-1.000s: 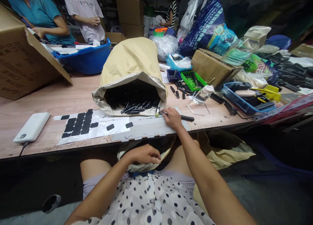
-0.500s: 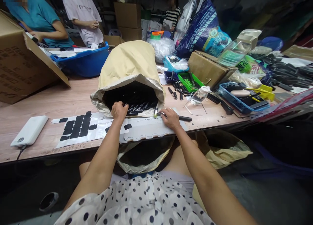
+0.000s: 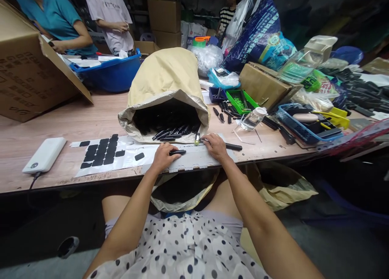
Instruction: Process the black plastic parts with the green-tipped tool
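My left hand [image 3: 164,156] is closed on a slim black pen-shaped piece [image 3: 179,152], its tip pointing right above the grey cardboard strip [image 3: 194,160]. My right hand [image 3: 215,146] grips a small hammer [image 3: 234,147] by its black handle. The hammer's head, silvery with a yellow-green face, rests left of my fingers near the sack's mouth. A cream sack [image 3: 167,70] lies with its opening towards me, and many shiny black pieces [image 3: 176,132] of the same sort lie inside it. Its depth is dark.
Black stickers [image 3: 103,151] on white sheets and a white power bank [image 3: 44,155] lie to the left. On the right are a clear bottle [image 3: 253,119], a green tray [image 3: 241,101] and a blue basket [image 3: 306,127]. Another open sack [image 3: 185,190] hangs below the table edge. Co-workers stand behind.
My left hand has come out of the sack's mouth towards me, bringing a black pen-shaped piece over the cardboard strip. My right hand keeps hold of the hammer. The view has shifted slightly.
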Tool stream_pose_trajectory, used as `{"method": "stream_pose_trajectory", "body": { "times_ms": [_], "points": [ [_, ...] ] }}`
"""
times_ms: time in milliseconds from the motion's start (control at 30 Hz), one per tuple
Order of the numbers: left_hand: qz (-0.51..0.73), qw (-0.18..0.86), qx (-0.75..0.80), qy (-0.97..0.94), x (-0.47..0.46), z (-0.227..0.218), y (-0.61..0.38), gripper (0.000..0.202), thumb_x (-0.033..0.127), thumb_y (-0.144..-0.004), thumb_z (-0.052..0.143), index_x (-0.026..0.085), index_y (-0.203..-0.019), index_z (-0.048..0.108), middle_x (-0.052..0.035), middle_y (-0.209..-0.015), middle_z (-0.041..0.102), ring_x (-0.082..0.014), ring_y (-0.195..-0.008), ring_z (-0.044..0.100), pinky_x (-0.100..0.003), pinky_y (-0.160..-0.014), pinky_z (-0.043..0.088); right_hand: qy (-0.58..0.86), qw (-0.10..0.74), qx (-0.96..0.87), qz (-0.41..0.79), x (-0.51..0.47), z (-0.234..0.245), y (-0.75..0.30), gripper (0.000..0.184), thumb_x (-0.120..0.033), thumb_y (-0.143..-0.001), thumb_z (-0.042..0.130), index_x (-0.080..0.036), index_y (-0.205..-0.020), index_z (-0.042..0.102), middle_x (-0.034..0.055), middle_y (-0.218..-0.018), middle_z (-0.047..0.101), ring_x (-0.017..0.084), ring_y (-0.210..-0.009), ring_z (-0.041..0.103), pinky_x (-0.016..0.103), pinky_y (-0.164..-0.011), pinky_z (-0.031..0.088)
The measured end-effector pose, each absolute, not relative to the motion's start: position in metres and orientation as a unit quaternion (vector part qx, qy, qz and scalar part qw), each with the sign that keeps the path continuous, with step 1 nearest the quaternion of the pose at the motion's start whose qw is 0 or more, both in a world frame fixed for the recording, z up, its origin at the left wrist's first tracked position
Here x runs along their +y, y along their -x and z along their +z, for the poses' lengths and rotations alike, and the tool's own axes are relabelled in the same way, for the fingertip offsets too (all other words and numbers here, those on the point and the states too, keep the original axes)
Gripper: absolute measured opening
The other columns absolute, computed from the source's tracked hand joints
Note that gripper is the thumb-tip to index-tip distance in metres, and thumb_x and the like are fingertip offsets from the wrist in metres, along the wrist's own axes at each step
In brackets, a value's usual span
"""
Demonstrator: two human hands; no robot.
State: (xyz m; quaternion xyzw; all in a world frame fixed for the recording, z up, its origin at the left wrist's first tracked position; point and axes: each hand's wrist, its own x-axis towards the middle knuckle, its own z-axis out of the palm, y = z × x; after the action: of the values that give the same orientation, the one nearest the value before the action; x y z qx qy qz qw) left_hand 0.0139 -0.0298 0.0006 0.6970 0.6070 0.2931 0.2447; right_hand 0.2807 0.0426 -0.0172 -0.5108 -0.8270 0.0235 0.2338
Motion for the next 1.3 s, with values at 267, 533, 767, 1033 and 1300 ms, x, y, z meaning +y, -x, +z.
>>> {"method": "stream_pose_trajectory", "body": {
  "times_ms": [267, 533, 767, 1033, 1300],
  "points": [
    [0.3, 0.269, 0.627, -0.666, -0.026, 0.001, -0.016, 0.01, 0.024, -0.074, 0.078, 0.025, -0.083, 0.074, -0.0014, -0.089, 0.066, -0.0244, -0.1, 0.058, -0.039, -0.091, 0.05, 0.48, 0.307, -0.82, 0.052, 0.003, 0.003, -0.253, 0.037, -0.031, -0.104, 0.037, -0.03, -0.126, 0.068, 0.0061, -0.11, 0.071, 0.021, -0.104, 0.064, 0.031, -0.087, 0.052],
    [0.313, 0.291, 0.639, -0.639, -0.021, -0.001, -0.019, 0.014, 0.022, -0.068, 0.081, 0.024, -0.077, 0.072, -0.0003, -0.088, 0.067, -0.0229, -0.096, 0.059, -0.036, -0.085, 0.05, 0.47, 0.302, -0.825, 0.078, -0.025, 0.012, -0.211, 0.039, -0.025, -0.102, 0.041, -0.033, -0.13, 0.067, 0.004, -0.11, 0.072, 0.019, -0.101, 0.067, 0.028, -0.085, 0.055],
    [0.328, 0.29, 0.644, -0.628, -0.02, -0.006, -0.02, 0.014, 0.023, -0.066, 0.082, 0.025, -0.074, 0.071, -0.0001, -0.087, 0.068, -0.0236, -0.097, 0.059, -0.036, -0.085, 0.051, 0.49, 0.239, -0.837, 0.055, -0.028, 0.014, -0.21, 0.036, -0.025, -0.1, 0.046, -0.035, -0.125, 0.07, 0.0039, -0.1, 0.071, 0.019, -0.09, 0.068, 0.026, -0.07, 0.052],
    [0.316, 0.286, 0.654, -0.625, -0.021, -0.001, -0.022, 0.013, 0.022, -0.066, 0.081, 0.025, -0.075, 0.072, -0.0003, -0.087, 0.068, -0.0235, -0.097, 0.06, -0.036, -0.083, 0.05, 0.496, 0.27, -0.823, 0.067, -0.03, 0.01, -0.22, 0.036, -0.025, -0.101, 0.043, -0.033, -0.125, 0.069, 0.0036, -0.101, 0.072, 0.019, -0.091, 0.068, 0.027, -0.075, 0.054],
    [0.295, 0.273, 0.654, -0.641, -0.025, 0.006, -0.023, 0.013, 0.021, -0.067, 0.078, 0.025, -0.079, 0.072, -0.0016, -0.091, 0.068, -0.0261, -0.101, 0.059, -0.038, -0.086, 0.051, 0.523, 0.269, -0.809, 0.012, 0.013, 0.003, -0.256, 0.032, -0.027, -0.101, 0.046, -0.029, -0.12, 0.072, 0.0066, -0.104, 0.071, 0.021, -0.097, 0.065, 0.03, -0.081, 0.049]
  ]
}}
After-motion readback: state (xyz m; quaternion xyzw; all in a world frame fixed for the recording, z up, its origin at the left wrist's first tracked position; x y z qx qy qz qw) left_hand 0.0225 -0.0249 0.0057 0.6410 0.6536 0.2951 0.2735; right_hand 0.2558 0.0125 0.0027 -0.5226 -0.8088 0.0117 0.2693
